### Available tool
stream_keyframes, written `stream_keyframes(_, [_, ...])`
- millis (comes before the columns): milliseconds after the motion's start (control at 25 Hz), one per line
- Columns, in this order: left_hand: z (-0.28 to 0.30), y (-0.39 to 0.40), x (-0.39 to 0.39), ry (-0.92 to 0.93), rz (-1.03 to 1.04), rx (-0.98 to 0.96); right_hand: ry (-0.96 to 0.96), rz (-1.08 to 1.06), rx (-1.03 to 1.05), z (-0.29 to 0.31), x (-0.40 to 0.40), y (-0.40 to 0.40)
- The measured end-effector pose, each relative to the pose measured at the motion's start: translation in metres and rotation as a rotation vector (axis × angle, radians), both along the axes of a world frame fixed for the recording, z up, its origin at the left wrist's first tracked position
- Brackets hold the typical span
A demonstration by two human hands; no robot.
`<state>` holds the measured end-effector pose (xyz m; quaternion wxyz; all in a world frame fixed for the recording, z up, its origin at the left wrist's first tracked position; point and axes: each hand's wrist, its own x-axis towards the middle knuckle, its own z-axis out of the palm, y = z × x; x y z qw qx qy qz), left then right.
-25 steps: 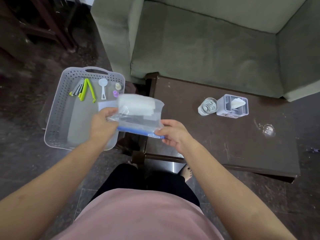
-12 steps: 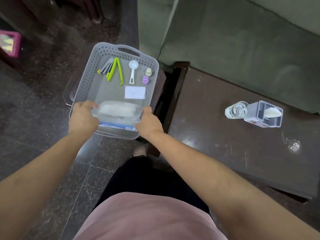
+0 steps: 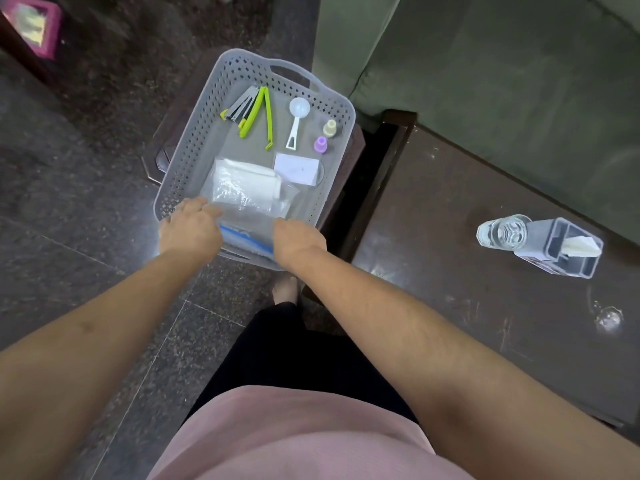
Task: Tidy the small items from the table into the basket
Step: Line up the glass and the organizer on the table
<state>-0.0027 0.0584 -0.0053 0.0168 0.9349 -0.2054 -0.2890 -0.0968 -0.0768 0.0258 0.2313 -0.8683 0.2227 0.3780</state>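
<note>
1. The clear plastic zip bag with a blue seal strip (image 3: 247, 199), held up in the air between basket and table a second ago, now lies flat on the floor of the pale grey perforated plastic basket (image 3: 194, 140), in its near half. By my reading this item is as good as delivered; only the letting go remains.
2. The left hand (image 3: 190, 228) rests on the bag's near left corner, its fingers curled down over the plastic. The fingertips are hidden under the hand, so I cannot tell whether they pinch the bag or merely press on it.
3. The right hand (image 3: 299, 242) sits at the near right corner, at the blue strip's end; seen from the back, with its fingers out of sight, its grip cannot be told either.
4. Already in the basket's far half: lime-green plastic sealing clips (image 3: 258, 114), a white plastic measuring scoop (image 3: 297, 116), a small cream cap (image 3: 329, 128), a small purple cap (image 3: 320, 144) and a white card (image 3: 297, 169).
5. On the dark brown wooden table (image 3: 450, 271) there remain a clear round glass jar (image 3: 504, 232), touching it a clear rectangular plastic holder with white paper inside (image 3: 561, 249), and a small clear rounded piece (image 3: 608, 319) well apart.
</note>
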Motion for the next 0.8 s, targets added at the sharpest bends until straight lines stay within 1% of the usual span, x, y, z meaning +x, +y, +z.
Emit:
stream_keyframes(160, [0.004, -0.008, -0.012, -0.058, -0.062, -0.072, -0.104, 0.010, 0.023, 0.005, -0.008, -0.011])
stream_keyframes(320, [0.013, -0.036, -0.037, -0.088, -0.122, -0.171, -0.267, -0.120, 0.037, 0.010, -0.035, -0.031])
stream_keyframes(400, [0.019, -0.058, -0.057, -0.076, -0.190, -0.226, -0.325, -0.184, 0.017, 0.012, -0.060, -0.045])
stream_keyframes(640, [0.039, -0.132, -0.125, -0.006, -0.376, -0.339, -0.354, -0.379, -0.046, 0.009, -0.152, -0.100])
stream_keyframes(800, [0.037, -0.187, -0.186, 0.105, -0.470, -0.347, -0.329, -0.642, -0.075, 0.003, -0.234, -0.144])
